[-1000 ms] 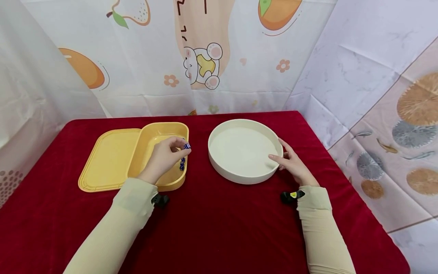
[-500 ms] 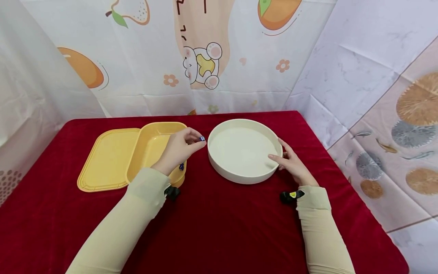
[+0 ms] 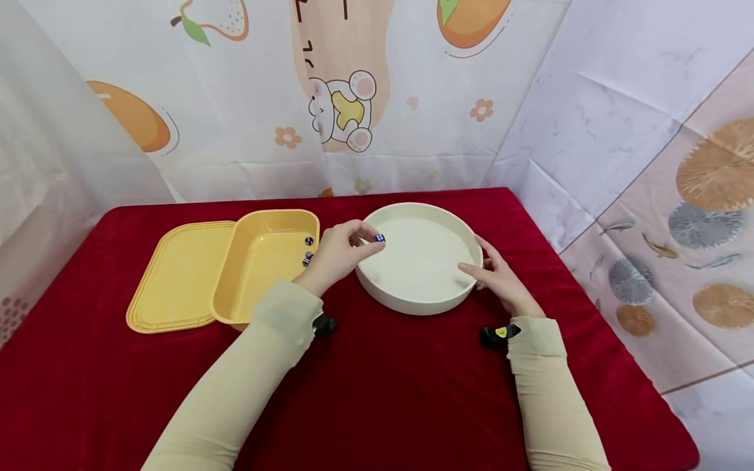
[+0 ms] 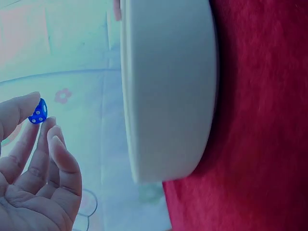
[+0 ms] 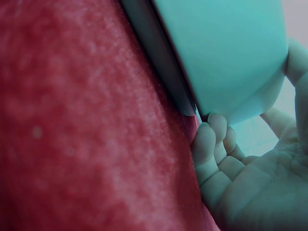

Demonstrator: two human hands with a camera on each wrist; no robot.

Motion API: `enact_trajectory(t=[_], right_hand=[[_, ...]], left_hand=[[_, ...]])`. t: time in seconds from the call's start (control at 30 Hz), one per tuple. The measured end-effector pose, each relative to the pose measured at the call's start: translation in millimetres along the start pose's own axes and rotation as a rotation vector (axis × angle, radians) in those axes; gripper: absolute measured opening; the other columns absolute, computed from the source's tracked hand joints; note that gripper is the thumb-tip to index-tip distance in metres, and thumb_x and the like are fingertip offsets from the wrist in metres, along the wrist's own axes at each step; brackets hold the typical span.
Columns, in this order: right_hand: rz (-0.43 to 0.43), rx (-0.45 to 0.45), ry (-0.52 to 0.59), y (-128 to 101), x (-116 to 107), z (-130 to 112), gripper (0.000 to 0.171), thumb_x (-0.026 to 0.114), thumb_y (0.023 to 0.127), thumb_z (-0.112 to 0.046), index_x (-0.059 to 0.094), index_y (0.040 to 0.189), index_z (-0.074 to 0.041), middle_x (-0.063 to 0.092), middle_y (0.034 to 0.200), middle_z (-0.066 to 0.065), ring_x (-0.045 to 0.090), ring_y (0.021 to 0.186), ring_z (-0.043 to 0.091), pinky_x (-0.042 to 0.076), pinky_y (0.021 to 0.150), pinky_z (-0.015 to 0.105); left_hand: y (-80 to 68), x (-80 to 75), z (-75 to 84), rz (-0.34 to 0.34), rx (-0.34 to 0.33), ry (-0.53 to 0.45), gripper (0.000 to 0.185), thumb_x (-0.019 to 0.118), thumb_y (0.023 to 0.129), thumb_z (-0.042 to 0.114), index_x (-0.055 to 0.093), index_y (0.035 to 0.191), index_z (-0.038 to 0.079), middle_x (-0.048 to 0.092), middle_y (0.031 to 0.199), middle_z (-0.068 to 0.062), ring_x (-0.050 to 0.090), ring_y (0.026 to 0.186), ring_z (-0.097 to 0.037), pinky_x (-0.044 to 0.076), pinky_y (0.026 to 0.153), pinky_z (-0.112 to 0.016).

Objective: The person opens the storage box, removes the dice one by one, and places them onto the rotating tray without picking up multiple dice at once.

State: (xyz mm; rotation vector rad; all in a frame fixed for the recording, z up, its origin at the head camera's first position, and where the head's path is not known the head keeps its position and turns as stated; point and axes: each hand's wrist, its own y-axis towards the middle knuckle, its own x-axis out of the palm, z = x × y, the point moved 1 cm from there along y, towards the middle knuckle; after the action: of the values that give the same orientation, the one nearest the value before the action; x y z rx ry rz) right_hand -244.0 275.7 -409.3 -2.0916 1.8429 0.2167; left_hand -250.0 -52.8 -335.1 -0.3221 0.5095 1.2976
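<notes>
My left hand (image 3: pixel 341 252) pinches a blue die (image 3: pixel 379 239) with white dots between thumb and fingertips, over the left rim of a round white tray (image 3: pixel 419 261). In the left wrist view the die (image 4: pixel 38 111) sits at the fingertips, apart from the tray's side wall (image 4: pixel 168 91). My right hand (image 3: pixel 497 275) holds the tray's right edge, thumb over the rim and fingers along the outside. The right wrist view shows fingertips (image 5: pixel 216 127) curled low by the tray's wall. Other dark blue dice (image 3: pixel 308 259) lie along the right side inside a yellow box (image 3: pixel 259 261).
A yellow lid (image 3: pixel 179 278) lies flat, left of the box and touching it. Red cloth (image 3: pixel 406 386) covers the table. A printed curtain (image 3: pixel 235 118) hangs behind, and a pale patterned sheet (image 3: pixel 636 196) stands at the right.
My left hand has carried the die rightward, out from above the yellow box to the white tray's rim. The right hand keeps its place on the tray.
</notes>
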Motion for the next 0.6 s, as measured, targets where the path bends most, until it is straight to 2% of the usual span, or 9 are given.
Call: enact_trajectory(t=[0.3,0.47,0.6], right_hand=[[-0.002,-0.007,-0.002,0.2,0.3,1.3,0.085,0.066,0.095,-0.027,0.011,0.160,-0.026,0.047,0.102,0.007,0.054,0.072,0.006,0.051,0.068,0.023],[0.003,-0.009,-0.004,0.1,-0.2,1.4,0.085,0.065,0.095,-0.027,0.012,0.160,-0.026,0.047,0.103,0.007,0.054,0.071,0.006,0.051,0.068,0.023],[0.007,-0.004,0.005,-0.1,0.6,0.0,0.085,0.066,0.094,-0.026,0.013,0.160,-0.026,0.048,0.102,0.007,0.055,0.071,0.006,0.051,0.067,0.023]], left_hand=[[14.3,27.0,-3.3,-0.098,-0.004,0.029,0.019,0.074,0.089,0.029,0.071,0.103,0.017,0.072,0.105,0.000,0.058,0.098,-0.019,0.051,0.084,-0.032],[21.0,41.0,-5.6,-0.144,0.023,0.050,0.017,0.075,0.089,0.025,0.071,0.102,0.015,0.072,0.102,0.000,0.059,0.096,-0.018,0.051,0.083,-0.029],[23.2,49.5,-5.3,-0.179,0.020,0.046,0.017,0.076,0.088,0.025,0.071,0.101,0.015,0.071,0.099,0.000,0.060,0.095,-0.017,0.051,0.082,-0.028]])
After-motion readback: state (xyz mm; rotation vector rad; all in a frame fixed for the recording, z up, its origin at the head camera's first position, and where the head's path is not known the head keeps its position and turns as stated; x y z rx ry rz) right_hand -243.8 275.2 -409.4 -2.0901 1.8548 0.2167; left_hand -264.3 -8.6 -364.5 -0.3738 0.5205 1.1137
